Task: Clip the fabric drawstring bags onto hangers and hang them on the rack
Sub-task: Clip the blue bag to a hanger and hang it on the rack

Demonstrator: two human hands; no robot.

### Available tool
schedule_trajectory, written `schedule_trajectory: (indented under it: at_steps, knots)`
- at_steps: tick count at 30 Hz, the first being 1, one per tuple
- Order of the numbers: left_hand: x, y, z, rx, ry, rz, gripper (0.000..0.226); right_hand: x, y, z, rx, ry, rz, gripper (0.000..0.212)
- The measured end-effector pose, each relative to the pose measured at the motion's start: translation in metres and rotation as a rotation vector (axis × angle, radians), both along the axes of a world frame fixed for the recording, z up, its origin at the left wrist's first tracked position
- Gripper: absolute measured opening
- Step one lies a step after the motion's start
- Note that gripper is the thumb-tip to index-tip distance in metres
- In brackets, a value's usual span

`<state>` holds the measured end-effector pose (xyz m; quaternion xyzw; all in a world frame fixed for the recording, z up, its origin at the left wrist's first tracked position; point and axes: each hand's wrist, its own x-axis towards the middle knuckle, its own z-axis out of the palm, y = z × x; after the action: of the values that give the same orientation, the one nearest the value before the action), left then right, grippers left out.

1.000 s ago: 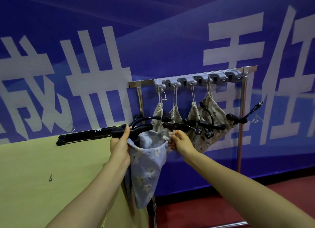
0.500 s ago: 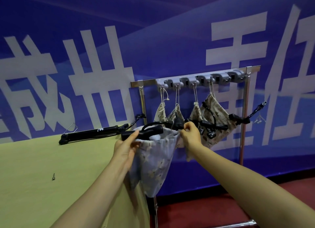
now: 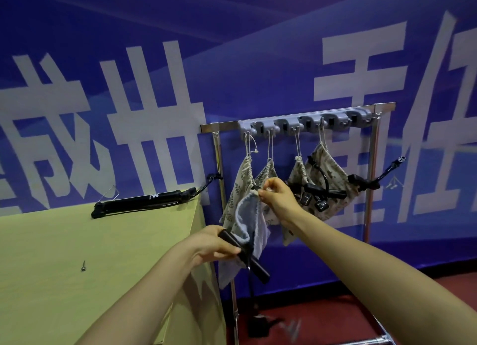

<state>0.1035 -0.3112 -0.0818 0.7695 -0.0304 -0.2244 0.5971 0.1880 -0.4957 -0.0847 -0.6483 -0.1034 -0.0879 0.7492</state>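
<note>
Four beige printed drawstring bags (image 3: 326,167) hung on the chrome rack (image 3: 222,126); before it, the left hand (image 3: 214,244) gripped a black clip hanger (image 3: 258,269), the right hand (image 3: 277,197) pinched the pale-blue floral fabric bag (image 3: 245,220) by its rim, clipping apparently unfinished.

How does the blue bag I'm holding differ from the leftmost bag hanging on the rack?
The blue bag is pale blue; the leftmost bag is beige with leaf print. The blue bag is stretched open between the right hand and a black hanger; the leftmost bag hangs cinched from the rack. Both are fabric.
</note>
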Motion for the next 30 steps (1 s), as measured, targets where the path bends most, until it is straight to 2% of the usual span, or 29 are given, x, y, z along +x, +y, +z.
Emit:
schedule_trajectory:
  at_steps: [4, 7, 9, 10, 12, 14, 19, 23, 25, 27, 30]
  knots:
    - [0.014, -0.014, -0.002, 0.130, -0.060, 0.124, 0.011, -0.004, 0.012, -0.001, -0.032, 0.013, 0.131, 0.028]
    - [0.023, -0.021, -0.005, 0.153, -0.171, 0.254, 0.017, -0.005, 0.013, 0.001, -0.029, 0.040, 0.171, 0.030]
    - [0.028, -0.021, -0.010, 0.211, -0.242, 0.343, 0.033, -0.005, 0.014, 0.001, -0.013, 0.052, 0.185, 0.032]
    - [0.030, -0.020, -0.012, 0.251, -0.273, 0.357, 0.049, -0.005, 0.014, 0.001, -0.010, 0.058, 0.189, 0.033]
    - [0.034, -0.017, -0.017, 0.358, -0.311, 0.327, 0.082, -0.005, 0.015, -0.001, -0.009, 0.077, 0.193, 0.033]
    - [0.035, -0.015, -0.019, 0.424, -0.328, 0.287, 0.095, -0.006, 0.016, -0.004, -0.004, 0.093, 0.199, 0.034]
    - [0.038, -0.017, -0.028, 0.426, -0.347, 0.311, 0.071, -0.014, 0.010, -0.001, 0.007, 0.117, 0.240, 0.035]
    - [0.037, -0.045, -0.017, 0.504, -0.574, 0.147, 0.054, -0.029, -0.002, 0.004, -0.150, 0.083, 0.246, 0.034]
    - [0.033, -0.064, -0.010, 0.404, -0.639, 0.107, 0.036, -0.035, -0.009, 0.009, -0.223, 0.036, 0.197, 0.032]
    - [0.028, -0.082, -0.003, 0.269, -0.621, 0.118, 0.030, -0.044, -0.022, 0.017, -0.251, -0.009, 0.171, 0.029]
    - [0.026, -0.107, 0.000, 0.181, -0.573, 0.090, 0.023, -0.056, -0.049, 0.025, -0.209, -0.063, 0.157, 0.030]
